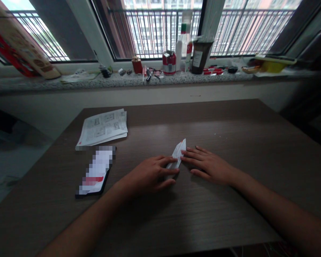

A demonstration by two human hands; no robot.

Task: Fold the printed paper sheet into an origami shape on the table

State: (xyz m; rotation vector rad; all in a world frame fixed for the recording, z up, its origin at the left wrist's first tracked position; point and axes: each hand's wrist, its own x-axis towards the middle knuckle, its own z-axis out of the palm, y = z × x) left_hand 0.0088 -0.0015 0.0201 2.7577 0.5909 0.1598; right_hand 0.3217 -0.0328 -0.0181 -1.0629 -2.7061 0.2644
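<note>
Pressing flat, L hand and R hand pin small folded white paper between fingertips; nothing gripped; long axis is angled away-right.

Two hands, one folded paper, one phone

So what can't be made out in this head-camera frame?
- Folded paper: its lower part lies under the left hand; the right hand's fingers cover its edge.
- Phone: screen pixelated, unreadable.
- Printed sheets: print too small to read.
- Windowsill clutter around the red can: small, blurred.
- Both forearms: cut off by the bottom edge.
</note>
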